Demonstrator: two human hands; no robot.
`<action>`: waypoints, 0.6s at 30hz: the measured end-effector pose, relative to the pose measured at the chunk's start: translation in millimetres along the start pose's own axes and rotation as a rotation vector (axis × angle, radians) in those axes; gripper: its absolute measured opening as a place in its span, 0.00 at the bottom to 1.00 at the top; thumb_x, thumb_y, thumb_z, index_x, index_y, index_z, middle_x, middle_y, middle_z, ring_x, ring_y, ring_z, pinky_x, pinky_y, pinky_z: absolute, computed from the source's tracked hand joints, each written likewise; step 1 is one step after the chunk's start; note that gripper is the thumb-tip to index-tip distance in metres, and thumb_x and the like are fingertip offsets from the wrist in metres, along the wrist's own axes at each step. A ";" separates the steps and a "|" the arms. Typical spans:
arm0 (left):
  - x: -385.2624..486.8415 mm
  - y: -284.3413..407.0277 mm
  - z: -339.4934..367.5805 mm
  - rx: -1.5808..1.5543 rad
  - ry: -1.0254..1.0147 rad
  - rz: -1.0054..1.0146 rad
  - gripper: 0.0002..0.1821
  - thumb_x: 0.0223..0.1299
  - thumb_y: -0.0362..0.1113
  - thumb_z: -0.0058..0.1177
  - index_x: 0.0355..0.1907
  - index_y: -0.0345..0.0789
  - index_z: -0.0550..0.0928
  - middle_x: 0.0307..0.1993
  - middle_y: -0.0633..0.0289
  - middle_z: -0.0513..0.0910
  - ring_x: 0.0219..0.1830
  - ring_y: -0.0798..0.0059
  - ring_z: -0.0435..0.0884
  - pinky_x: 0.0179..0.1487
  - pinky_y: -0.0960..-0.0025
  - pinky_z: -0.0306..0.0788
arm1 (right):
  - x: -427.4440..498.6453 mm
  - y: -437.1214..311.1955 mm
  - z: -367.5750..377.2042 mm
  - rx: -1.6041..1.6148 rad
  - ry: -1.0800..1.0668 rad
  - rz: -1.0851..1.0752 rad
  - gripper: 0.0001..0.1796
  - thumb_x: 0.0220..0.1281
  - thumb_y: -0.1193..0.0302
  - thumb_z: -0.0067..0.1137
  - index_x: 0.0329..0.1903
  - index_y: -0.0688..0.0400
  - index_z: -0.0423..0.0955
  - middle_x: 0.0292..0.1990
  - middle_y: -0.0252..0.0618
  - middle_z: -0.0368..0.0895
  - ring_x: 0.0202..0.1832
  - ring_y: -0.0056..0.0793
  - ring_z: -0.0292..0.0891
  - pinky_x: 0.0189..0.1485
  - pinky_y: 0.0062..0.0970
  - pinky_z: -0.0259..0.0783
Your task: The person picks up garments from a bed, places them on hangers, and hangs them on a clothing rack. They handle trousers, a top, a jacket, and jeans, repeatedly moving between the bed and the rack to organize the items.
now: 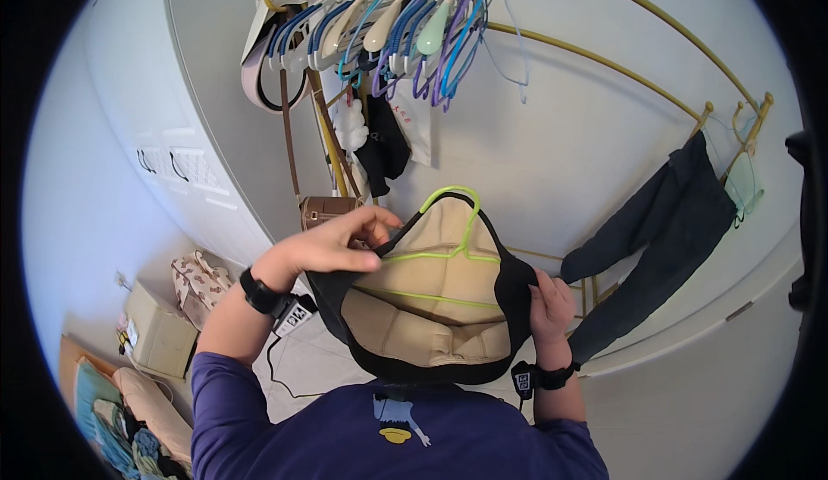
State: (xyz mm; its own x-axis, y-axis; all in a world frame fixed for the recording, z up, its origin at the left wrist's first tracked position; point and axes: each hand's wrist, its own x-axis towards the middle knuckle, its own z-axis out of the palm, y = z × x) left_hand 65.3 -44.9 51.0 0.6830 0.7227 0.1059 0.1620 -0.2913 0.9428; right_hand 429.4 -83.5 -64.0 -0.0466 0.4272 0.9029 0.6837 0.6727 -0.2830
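A black vest-like garment (427,371) with a beige lining (414,331) is spread in front of my chest, its wide bottom opening towards me. Inside it sits a lime-green clothes hanger (464,247), its hook at the far end by the neckline and its lower bar across the lining. My left hand (339,240) is at the garment's left shoulder edge, thumb on the inner side and fingers curled beyond the edge. On the opposite side, my right hand (551,302) pinches the black fabric between thumb and fingers.
Many-coloured hangers (401,33) crowd a gold clothes rack (601,69). Dark trousers (666,221) hang at its right end. A brown bag (328,211) hangs behind my left hand. At left stand a white wardrobe (174,137), a cream bedside cabinet (158,331) and a bed with piled clothes (132,441).
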 end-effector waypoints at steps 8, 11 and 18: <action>1.4 16.1 48.2 0.840 0.409 0.448 0.07 0.50 0.30 0.55 0.31 0.31 0.75 0.26 0.53 0.72 0.31 0.51 0.73 0.36 0.57 0.67 | 2.1 10.2 3.8 -0.051 -0.064 0.152 0.19 0.45 0.81 0.63 0.44 0.57 0.80 0.17 0.39 0.64 0.18 0.35 0.64 0.21 0.29 0.60; -3.5 9.8 64.9 0.901 0.110 0.524 0.10 0.50 0.34 0.58 0.36 0.33 0.79 0.31 0.58 0.74 0.38 0.57 0.73 0.49 0.55 0.65 | 2.3 9.4 -0.6 -0.068 -0.085 0.147 0.18 0.45 0.81 0.63 0.43 0.55 0.80 0.17 0.39 0.64 0.18 0.35 0.64 0.22 0.30 0.61; 9.9 -26.5 32.0 0.351 0.142 0.195 0.12 0.61 0.43 0.56 0.31 0.35 0.81 0.33 0.62 0.71 0.42 0.70 0.68 0.45 0.69 0.66 | -4.0 -3.5 0.2 0.033 -0.013 0.067 0.17 0.44 0.81 0.64 0.41 0.56 0.81 0.16 0.37 0.65 0.18 0.34 0.64 0.21 0.30 0.60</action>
State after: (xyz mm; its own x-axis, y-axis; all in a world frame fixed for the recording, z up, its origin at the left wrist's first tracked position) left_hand 90.6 -50.1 17.0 0.6239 0.7049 0.3374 0.2890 -0.6092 0.7385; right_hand 427.0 -87.5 -66.7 -0.0115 0.4799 0.8773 0.6610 0.6619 -0.3534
